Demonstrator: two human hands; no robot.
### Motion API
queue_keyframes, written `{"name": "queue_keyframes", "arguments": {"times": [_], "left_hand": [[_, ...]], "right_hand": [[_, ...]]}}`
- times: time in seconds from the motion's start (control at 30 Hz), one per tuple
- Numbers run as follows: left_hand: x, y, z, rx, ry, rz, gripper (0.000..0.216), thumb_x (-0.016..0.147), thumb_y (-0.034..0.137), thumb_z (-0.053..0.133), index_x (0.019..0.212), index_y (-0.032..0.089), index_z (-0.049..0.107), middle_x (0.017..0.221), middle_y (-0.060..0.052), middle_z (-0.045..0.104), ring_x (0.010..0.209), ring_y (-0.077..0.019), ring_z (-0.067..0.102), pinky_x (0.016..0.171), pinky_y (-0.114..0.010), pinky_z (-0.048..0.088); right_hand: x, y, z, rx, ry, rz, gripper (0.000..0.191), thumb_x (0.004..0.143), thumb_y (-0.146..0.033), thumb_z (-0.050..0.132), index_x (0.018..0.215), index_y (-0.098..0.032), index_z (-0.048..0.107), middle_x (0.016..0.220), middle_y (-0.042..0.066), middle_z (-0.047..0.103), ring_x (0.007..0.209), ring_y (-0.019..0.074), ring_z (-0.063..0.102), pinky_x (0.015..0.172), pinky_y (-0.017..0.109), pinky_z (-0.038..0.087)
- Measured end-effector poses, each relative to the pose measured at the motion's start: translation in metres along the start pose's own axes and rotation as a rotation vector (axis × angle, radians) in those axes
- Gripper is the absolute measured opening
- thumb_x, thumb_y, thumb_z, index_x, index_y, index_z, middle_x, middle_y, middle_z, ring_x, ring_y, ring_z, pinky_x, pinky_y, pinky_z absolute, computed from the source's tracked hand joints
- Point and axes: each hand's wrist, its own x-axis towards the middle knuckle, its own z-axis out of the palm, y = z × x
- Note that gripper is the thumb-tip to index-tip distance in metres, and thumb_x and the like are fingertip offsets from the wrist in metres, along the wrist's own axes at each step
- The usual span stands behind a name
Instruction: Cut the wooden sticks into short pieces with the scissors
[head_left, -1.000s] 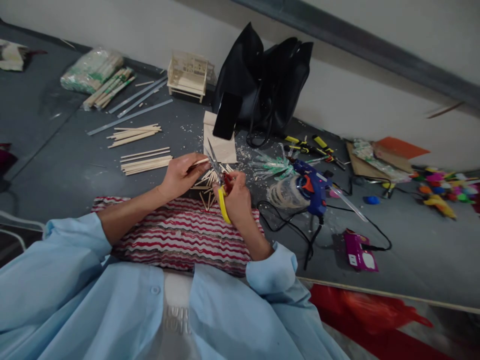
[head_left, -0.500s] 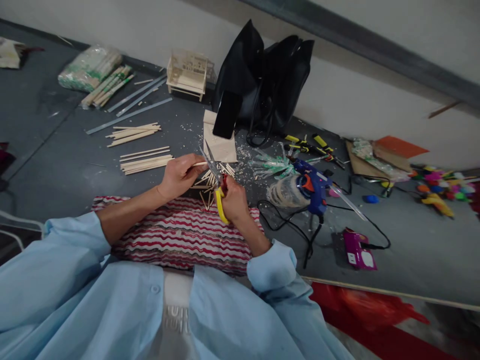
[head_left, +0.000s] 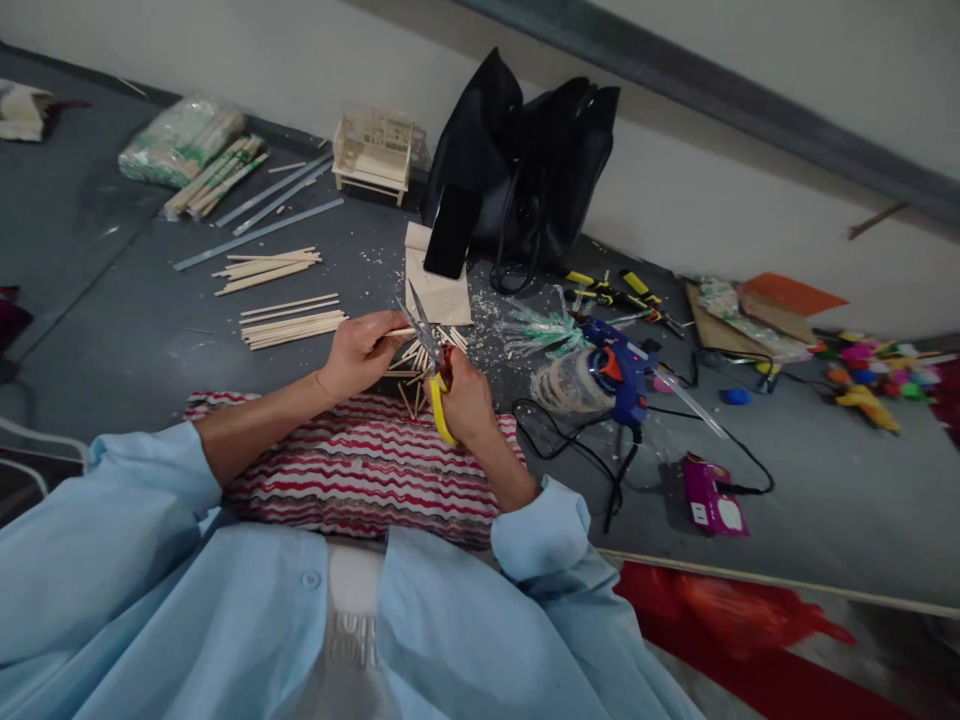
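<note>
My left hand (head_left: 364,352) is closed on a thin wooden stick (head_left: 403,332), whose tip pokes out toward the scissors. In my right hand (head_left: 466,400) are scissors (head_left: 439,400) with a yellow and red handle, their blades pointing up and slightly apart. The stick's end lies at or close by the blades; whether it sits between them I cannot tell. Below the blades is a pile of short cut sticks (head_left: 452,343). Longer sticks (head_left: 292,330) lie in rows to the left of my left hand. A striped cloth (head_left: 360,470) spreads under my forearms.
A black bag (head_left: 480,140) stands at the wall with a phone (head_left: 453,232) leaning on it. Left of it is a small wooden model bench (head_left: 373,160). To the right, a blue glue gun (head_left: 626,372) rests on a plastic jar (head_left: 566,382), its cord looping over the table.
Both hands keep nearly the same place, with the stick and scissors still held. The scissor blades look slightly more apart, and the camera view has shifted a little.
</note>
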Motion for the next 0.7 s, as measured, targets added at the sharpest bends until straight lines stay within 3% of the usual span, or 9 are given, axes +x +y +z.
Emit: {"name": "queue_keyframes", "arguments": {"times": [0.37,0.7], "left_hand": [[0.0043,0.005,-0.0007,-0.108,-0.056,-0.075,0.029,0.095,0.03,0.052,0.076,0.012,0.064,0.062,0.001,0.063,0.055,-0.0057,0.056,0.054,-0.014,0.041],[0.0022,0.0022,0.0,-0.144,-0.071,-0.089,0.029,0.095,0.034,0.051,0.079,0.013,0.064,0.066,0.0,0.065,0.057,-0.0064,0.056,0.056,-0.016,0.041]], "right_hand": [[0.0015,0.004,-0.001,0.039,-0.009,-0.016,0.023,0.079,-0.028,0.055,0.099,-0.019,0.053,0.089,0.008,0.069,0.073,0.0207,0.061,0.063,0.028,0.039],[0.0001,0.0045,-0.003,0.06,-0.015,-0.048,0.013,0.075,-0.022,0.054,0.088,-0.02,0.053,0.078,0.003,0.064,0.064,0.0161,0.054,0.062,0.027,0.036]]}}
